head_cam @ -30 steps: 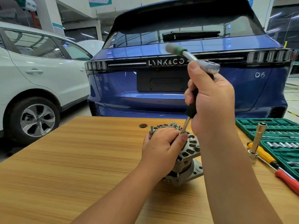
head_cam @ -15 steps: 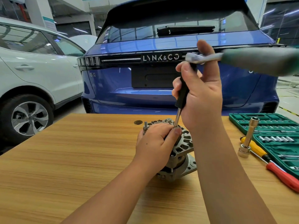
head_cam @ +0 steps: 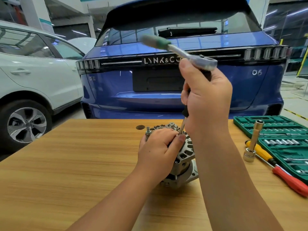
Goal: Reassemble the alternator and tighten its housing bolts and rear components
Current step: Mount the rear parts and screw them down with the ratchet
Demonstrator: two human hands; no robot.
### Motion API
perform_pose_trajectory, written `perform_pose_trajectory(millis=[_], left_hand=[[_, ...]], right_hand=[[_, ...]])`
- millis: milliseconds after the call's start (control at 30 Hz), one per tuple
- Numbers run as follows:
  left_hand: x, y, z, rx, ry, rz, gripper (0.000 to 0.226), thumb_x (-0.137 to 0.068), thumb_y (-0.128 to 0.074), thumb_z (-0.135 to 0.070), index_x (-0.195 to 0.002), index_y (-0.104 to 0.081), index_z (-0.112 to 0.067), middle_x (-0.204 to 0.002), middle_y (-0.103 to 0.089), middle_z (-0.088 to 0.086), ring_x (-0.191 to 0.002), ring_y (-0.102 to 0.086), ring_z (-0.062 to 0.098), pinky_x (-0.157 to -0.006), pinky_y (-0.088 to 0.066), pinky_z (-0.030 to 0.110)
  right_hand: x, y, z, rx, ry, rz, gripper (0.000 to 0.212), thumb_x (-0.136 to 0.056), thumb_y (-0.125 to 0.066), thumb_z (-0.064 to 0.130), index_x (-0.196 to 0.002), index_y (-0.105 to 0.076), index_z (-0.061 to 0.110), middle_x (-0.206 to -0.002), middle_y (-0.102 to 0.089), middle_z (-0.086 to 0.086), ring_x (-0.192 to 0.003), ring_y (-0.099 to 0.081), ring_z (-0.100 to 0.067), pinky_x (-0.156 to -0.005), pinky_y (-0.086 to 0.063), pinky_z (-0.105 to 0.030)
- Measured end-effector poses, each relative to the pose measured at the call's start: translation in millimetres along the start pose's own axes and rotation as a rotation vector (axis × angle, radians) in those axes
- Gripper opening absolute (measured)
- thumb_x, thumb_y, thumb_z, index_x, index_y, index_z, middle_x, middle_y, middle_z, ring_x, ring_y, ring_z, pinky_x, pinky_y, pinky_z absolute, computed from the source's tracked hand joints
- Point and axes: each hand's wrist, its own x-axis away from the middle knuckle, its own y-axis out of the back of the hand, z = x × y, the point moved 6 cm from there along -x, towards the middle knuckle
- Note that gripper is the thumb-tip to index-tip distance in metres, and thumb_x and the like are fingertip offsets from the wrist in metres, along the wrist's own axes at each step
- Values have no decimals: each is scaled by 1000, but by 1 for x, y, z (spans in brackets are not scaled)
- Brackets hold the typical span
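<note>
A silver alternator (head_cam: 185,157) stands on the wooden table (head_cam: 70,164), rear end up. My left hand (head_cam: 160,147) grips its top and steadies it, thumb against a thin metal shaft. My right hand (head_cam: 206,100) holds a black-handled driver (head_cam: 185,114) upright, its shaft reaching down into the alternator's rear. A ratchet wrench (head_cam: 188,54) with a green handle sits on the driver's top end, its handle blurred and pointing up-left. The bolt under the driver tip is hidden by my left hand.
A green socket set case (head_cam: 283,140) lies open at the right. Beside it stand a long socket on an extension (head_cam: 254,142) and a yellow and a red screwdriver (head_cam: 283,174). A blue car (head_cam: 150,90) is parked behind the table, a white car (head_cam: 33,77) at left.
The ratchet handle has swung from pointing right half a second ago back to up-left, as it pointed a second ago. My left hand stays on the alternator.
</note>
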Motion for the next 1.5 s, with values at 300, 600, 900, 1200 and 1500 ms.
perform_pose_trajectory(millis=[300, 600, 900, 1200, 1500], left_hand=[[-1, 0, 0, -9, -4, -11, 47, -99, -30, -57, -99, -71, -34, -103, -67, -23, -114, -52, 0, -113, -25, 57], [0, 0, 0, -13, 15, 9, 45, -104, -31, -55, -103, -70, -33, -110, -66, -23, -118, -49, -3, -118, -16, 57], [0, -4, 3, -21, 7, -6, 48, -97, -28, -61, -92, -67, -33, -97, -63, -24, -108, -46, -9, -120, -13, 52], [-2, -2, 5, -11, -1, -22, 48, -98, -29, -60, -100, -70, -35, -105, -65, -26, -114, -46, -9, -115, -20, 56], [0, -3, 5, -2, 5, -5, 54, -97, -25, -63, -94, -68, -31, -102, -65, -22, -111, -48, -7, -120, -13, 50]], right_hand=[[-2, -6, 2, -175, 44, 265, 34, -98, -59, 9, -126, -54, 27, -87, -64, -1, -65, -53, -14, -58, -44, -27], [-7, -15, 1, -296, -146, 295, 29, -86, -48, 29, -113, -58, 24, -71, -60, -6, -53, -47, -23, -50, -33, -29], [5, 1, 4, -69, -17, 3, 22, -94, -70, 26, -74, -65, 19, -62, -47, 3, -50, -31, -18, -47, -28, -31], [0, -8, -3, -287, -149, 299, 28, -91, -63, 13, -117, -60, 22, -86, -63, 2, -65, -53, -12, -60, -37, -25], [4, -17, 1, -234, 7, 337, 36, -92, -41, 17, -126, -54, 20, -85, -64, -4, -62, -49, -21, -54, -41, -29]])
